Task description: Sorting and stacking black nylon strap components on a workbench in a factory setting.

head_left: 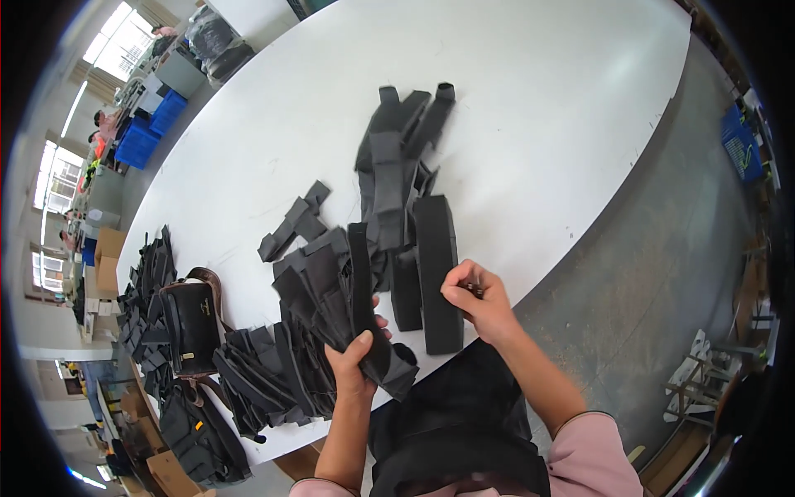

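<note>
Right of the black handbag (190, 335), a row of folded dark pieces (263, 373) is filling the space between it and your left hand (354, 358), whose grip is pinching a dark strip (361, 286), thumb on top and fingertips behind. Farther right of the handbag, your right hand (485, 305) is curling its grip around a small dark object (474, 290), too hidden to name, beside a long black strip (436, 269). Up and right of the handbag, loose pieces (294, 222) are lying near a larger dark pile (386, 178); left of it a tangled heap (142, 331) is spreading, and just below it a dark bag (195, 435) is sitting. A white desk (563, 108) is carrying the pieces. Up and left of the handbag, blue bins (149, 132) and a cardboard box (108, 263) are standing; far right of it, grey floor (613, 331) is showing.
</note>
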Action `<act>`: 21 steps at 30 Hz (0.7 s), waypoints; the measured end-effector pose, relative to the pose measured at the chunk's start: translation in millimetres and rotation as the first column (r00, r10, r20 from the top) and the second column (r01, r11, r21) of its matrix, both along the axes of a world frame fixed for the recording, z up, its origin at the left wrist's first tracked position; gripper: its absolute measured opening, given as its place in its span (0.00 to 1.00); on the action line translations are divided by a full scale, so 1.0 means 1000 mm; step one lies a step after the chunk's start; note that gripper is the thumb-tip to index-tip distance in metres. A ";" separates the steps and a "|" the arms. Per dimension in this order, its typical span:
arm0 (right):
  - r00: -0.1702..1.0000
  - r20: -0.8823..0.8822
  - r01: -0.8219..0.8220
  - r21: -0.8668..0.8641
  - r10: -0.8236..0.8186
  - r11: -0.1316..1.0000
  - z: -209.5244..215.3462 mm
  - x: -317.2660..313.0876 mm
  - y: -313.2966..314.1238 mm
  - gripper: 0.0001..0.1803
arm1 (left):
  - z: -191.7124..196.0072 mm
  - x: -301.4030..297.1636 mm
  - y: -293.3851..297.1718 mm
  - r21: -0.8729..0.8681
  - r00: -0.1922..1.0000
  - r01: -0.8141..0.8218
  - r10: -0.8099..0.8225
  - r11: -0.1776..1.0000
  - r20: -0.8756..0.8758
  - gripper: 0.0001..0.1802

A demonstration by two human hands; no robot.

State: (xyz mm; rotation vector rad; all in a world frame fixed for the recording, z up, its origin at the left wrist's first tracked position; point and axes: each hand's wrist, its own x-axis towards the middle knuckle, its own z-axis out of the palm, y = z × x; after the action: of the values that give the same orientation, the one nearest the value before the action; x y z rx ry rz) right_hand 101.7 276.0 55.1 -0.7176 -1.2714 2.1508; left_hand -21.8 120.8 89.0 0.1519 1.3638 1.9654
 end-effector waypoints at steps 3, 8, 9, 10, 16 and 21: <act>0.953 0.296 0.053 0.039 -0.062 0.998 -0.029 0.010 0.003 0.06 | -0.003 -0.009 -0.015 -0.092 0.998 -0.017 0.012 0.996 -0.059 0.31; 0.876 0.341 -0.063 0.781 -0.340 0.621 -0.008 0.017 0.000 0.16 | 0.000 -0.001 -0.031 -0.154 0.994 -0.028 0.011 0.988 -0.109 0.30; 0.882 0.340 -0.068 0.778 -0.327 0.625 0.000 0.018 -0.003 0.16 | 0.000 0.003 -0.031 -0.160 0.993 -0.041 0.023 0.986 -0.112 0.30; 0.861 0.381 -0.121 0.797 -0.337 0.591 0.009 0.018 -0.008 0.18 | 0.001 0.007 -0.031 -0.167 0.991 -0.033 0.010 0.985 -0.137 0.30; 0.880 0.361 -0.266 0.913 -0.309 0.309 0.035 0.007 -0.018 0.17 | 0.005 0.014 -0.036 -0.181 0.967 -0.001 -0.045 0.983 -0.250 0.32; 0.872 0.385 -0.336 0.920 -0.302 0.202 0.029 -0.013 -0.023 0.15 | 0.010 0.021 -0.039 -0.273 0.948 0.014 -0.100 0.962 -0.303 0.36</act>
State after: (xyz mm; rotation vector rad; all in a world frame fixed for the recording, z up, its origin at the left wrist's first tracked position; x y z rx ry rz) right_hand 88.8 252.9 83.6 -0.6078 -2.5223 0.6106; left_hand -0.7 82.3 99.4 0.3857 1.7962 1.7382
